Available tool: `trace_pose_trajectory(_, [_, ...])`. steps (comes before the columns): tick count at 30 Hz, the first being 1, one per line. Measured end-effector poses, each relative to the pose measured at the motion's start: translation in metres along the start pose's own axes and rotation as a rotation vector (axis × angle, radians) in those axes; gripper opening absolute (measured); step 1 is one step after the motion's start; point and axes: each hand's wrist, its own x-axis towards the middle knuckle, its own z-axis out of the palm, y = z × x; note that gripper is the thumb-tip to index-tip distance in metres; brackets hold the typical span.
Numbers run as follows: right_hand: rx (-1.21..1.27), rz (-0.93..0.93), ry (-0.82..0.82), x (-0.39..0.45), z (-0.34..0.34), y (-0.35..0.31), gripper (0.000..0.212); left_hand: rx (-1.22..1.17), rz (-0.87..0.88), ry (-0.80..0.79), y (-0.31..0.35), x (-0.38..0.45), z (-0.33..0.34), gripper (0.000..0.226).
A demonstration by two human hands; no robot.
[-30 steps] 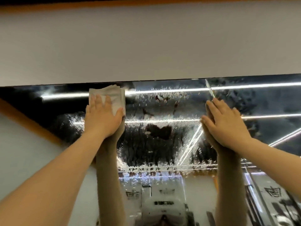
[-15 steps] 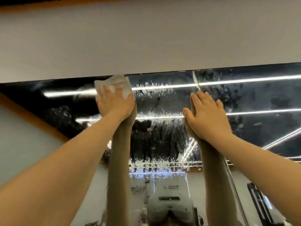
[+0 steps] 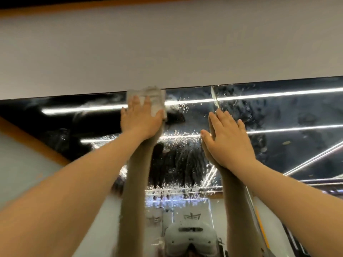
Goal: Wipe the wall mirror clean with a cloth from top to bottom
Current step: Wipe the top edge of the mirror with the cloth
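From the head camera, the left hand [image 3: 140, 120] is lying flat with straight fingers, pressing a folded white cloth [image 3: 148, 100] against the top edge of the wall mirror [image 3: 278, 138]. The right hand [image 3: 227, 140] is resting flat on the glass nearby, fingers straight and close together. Water drops [image 3: 181, 153] are sitting on the mirror between both arms. A pale wall [image 3: 167, 49] is showing above.

Legible text: none | Marks: two dark emblem-like signs [image 3: 192, 216] are seen reflected in the mirror [image 3: 278, 145], below and between the left hand [image 3: 139, 121] and the right hand [image 3: 228, 140] | Reading: blurred, characters cannot be made out | Numbers, brands, labels: none can be read
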Motion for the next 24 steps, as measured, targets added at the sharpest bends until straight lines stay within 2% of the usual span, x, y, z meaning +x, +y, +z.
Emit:
trace_pose_trajectory(6, [0.012,-0.023,0.015,0.000,0.005,0.003,0.065,-0.010,-0.398,0.038,-0.093,0.006,-0.011,0.068])
trace_pose_trajectory(12, [0.008,-0.034,0.024,0.001,0.007,0.005,0.065,0.063,-0.480,0.084,-0.067,0.013,-0.008,0.064])
trace_pose_trajectory(17, [0.008,-0.024,0.025,0.000,0.006,0.004,0.065,0.032,-0.327,0.030,-0.017,0.024,-0.006,0.064])
trace_pose_trajectory(24, [0.041,-0.014,0.026,0.000,0.004,0.002,0.064,-0.029,0.091,0.038,0.084,-0.007,0.014,0.063])
